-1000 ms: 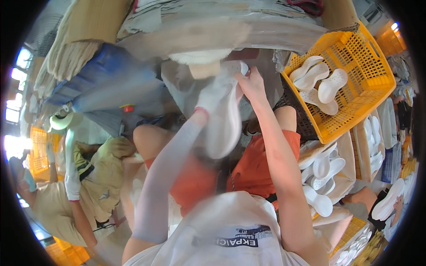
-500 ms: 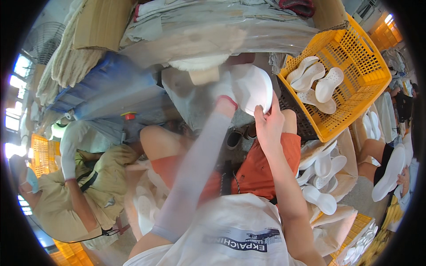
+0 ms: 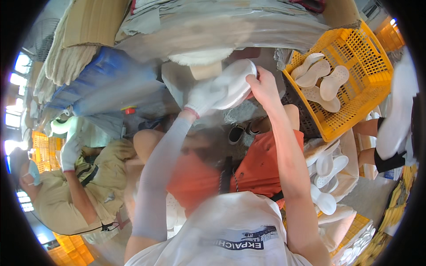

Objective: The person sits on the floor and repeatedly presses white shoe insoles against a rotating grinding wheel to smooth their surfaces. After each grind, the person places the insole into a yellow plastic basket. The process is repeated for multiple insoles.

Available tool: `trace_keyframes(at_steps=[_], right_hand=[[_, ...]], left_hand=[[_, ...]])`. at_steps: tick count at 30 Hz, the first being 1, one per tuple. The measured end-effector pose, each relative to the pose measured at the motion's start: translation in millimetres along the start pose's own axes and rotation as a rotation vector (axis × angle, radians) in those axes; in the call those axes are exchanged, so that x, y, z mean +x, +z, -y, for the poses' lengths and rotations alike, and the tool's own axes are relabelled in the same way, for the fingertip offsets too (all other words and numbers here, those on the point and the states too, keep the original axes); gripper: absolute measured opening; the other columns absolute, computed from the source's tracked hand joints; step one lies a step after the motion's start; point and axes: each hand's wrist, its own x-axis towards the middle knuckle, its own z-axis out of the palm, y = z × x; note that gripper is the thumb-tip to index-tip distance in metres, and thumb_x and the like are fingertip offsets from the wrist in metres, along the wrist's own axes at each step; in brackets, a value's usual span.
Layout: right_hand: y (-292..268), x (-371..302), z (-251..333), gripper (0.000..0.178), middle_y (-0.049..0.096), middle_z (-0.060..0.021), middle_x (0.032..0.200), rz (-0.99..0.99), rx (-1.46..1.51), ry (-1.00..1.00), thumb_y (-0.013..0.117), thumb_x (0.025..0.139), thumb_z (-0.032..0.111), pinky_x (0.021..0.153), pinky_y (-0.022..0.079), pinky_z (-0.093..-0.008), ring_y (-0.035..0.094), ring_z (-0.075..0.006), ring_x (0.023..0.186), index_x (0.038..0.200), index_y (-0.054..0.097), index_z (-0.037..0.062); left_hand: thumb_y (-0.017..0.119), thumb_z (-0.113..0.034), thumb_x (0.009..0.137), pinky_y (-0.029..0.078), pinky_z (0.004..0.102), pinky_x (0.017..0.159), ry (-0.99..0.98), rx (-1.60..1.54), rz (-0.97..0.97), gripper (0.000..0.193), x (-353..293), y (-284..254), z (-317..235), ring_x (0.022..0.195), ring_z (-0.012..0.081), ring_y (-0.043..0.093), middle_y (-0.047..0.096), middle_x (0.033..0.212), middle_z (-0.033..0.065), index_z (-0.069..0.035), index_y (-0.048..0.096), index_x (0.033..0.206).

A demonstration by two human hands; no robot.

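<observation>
A white foam shoe sole (image 3: 242, 79) is held up between my hands, just right of a fuzzy white buffing wheel (image 3: 202, 57). My left hand (image 3: 205, 96), in a white knit glove with a red cuff, grips its near left side. That glove is smeared by motion, so its fingers are not distinct. My bare right hand (image 3: 265, 85) pinches the sole's right edge between thumb and fingers. A small gap seems to lie between sole and wheel, though blur makes contact hard to judge.
A yellow crate (image 3: 355, 102) with several white soles stands at the right. More soles (image 3: 329, 166) lie in a lined container below it. A co-worker (image 3: 80, 186) with a gloved hand sits at the left. A red button (image 3: 129, 110) is near the blue panel.
My right hand has moved up and away from me. My left hand has shifted left, and the sole has tilted and come nearer the wheel. At far right, another person's white-covered arm or item has moved.
</observation>
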Motion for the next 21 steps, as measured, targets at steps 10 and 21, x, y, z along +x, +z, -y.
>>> trace_keyframes(at_steps=[10,21], right_hand=[[33,-1,-13,0.065,0.070,-0.0290,0.120,-0.094,-0.089,0.008,0.068,0.083,0.026,0.100,0.052,-0.0444,0.068,-0.0418,0.117,0.138,0.052,-0.0041],[21,-48,31,0.062,0.070,-0.0314,0.111,0.045,-0.577,0.061,0.064,0.082,0.012,0.090,0.055,-0.0484,0.066,-0.0487,0.106,0.140,0.053,-0.0041]], left_hand=[[0.070,-0.029,0.098,0.055,0.0337,0.086,-0.177,-0.710,0.232,0.045,-28,30,-4,0.099,0.0194,0.070,0.072,0.119,0.0083,0.000,0.065,0.131],[0.061,-0.038,0.097,0.056,0.0435,0.090,0.287,0.229,-0.017,0.038,13,53,1,0.106,0.0350,0.069,0.069,0.118,0.0182,-0.012,0.065,0.124]])
